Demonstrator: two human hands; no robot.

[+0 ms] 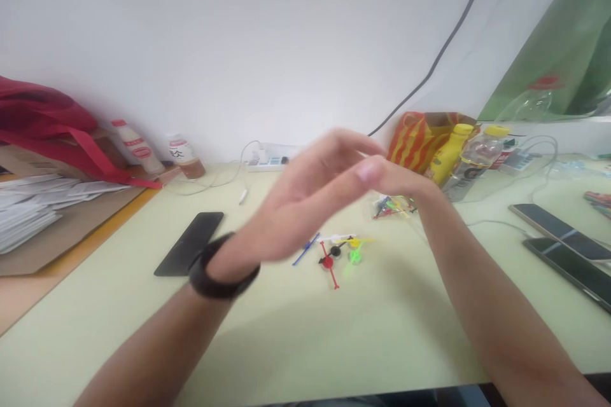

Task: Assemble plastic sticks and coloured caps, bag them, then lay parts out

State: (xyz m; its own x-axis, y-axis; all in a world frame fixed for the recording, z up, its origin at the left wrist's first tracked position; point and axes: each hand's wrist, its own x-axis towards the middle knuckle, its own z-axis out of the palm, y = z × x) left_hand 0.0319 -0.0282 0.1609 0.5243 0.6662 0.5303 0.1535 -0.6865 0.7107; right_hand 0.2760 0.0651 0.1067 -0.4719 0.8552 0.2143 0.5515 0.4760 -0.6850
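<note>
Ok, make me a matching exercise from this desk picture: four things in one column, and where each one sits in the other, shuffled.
Things:
1. black phone
2. red bag
3. yellow bottle
4. small coloured sticks

Places:
A. far left, on the stacked boxes
B. mid-desk, below the raised hands
C. flat on the desk, beside the left wrist
D. right of centre, by the striped bag

Pairs: 1-C, 2-A, 3-D, 4-B

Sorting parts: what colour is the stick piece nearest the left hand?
Blue stick piece, clearest in the head view.
</note>
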